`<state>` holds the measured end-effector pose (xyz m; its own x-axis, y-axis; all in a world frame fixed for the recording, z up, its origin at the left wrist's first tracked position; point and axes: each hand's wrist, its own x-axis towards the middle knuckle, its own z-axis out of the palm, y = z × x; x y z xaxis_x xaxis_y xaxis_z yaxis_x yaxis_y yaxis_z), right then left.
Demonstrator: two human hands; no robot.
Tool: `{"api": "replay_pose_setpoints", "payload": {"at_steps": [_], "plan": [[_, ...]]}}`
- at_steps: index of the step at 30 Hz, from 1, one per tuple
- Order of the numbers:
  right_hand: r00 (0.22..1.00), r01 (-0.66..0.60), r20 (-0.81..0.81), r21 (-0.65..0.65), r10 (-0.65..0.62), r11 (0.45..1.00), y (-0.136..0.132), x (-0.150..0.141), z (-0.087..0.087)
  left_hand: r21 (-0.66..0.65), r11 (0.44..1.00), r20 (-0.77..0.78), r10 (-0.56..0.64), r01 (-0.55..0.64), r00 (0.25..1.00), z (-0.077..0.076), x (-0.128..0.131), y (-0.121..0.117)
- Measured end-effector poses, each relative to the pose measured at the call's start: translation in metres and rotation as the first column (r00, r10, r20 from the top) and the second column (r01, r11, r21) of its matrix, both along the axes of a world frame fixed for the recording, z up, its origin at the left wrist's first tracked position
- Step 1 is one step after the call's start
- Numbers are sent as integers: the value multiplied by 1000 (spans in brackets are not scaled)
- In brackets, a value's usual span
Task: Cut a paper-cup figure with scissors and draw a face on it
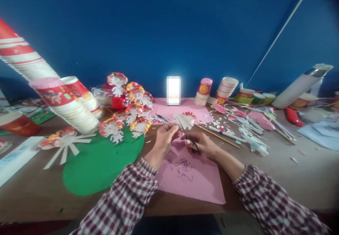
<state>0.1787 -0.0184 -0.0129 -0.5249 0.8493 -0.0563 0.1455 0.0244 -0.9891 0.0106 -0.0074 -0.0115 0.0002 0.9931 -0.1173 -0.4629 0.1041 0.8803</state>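
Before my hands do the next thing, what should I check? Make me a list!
1. Scissors held in the right hand: ok.
2. Left hand close to the white paper piece: ok.
3. Left hand's grip on that piece firm: cannot tell.
4. Left hand safely away from the scissors' cutting edges: cannot tell, too blurry.
5. Pink sheet below free of dark bits: not ok, dark bits show on it.

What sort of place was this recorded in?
Probably a paper-craft workspace: scissors in the right hand, stacked paper cups, and cut paper scraps strewn over the tabletop.
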Motion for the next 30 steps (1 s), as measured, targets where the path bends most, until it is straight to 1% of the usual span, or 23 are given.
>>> {"api": "replay_pose_setpoints", "payload": {"at_steps": [7,16,21,27,30], "plan": [[1000,3,16,8,-3,1000,-1,-1,1,-2,1000,19,-12,12,1000,3,1,-1],[999,16,48,22,-17,1000,0,0,-1,-25,1000,59,-5,7,998,2,1,-1],[999,23,37,8,-24,1000,-1,-1,1,-21,1000,50,-7,8,999,3,1,-2],[998,21,62,41,-24,999,-2,-1,4,-37,999,47,3,-1,999,1,1,0],[997,15,72,36,-17,999,-2,-1,5,-40,999,46,10,-8,999,0,1,0]]}}
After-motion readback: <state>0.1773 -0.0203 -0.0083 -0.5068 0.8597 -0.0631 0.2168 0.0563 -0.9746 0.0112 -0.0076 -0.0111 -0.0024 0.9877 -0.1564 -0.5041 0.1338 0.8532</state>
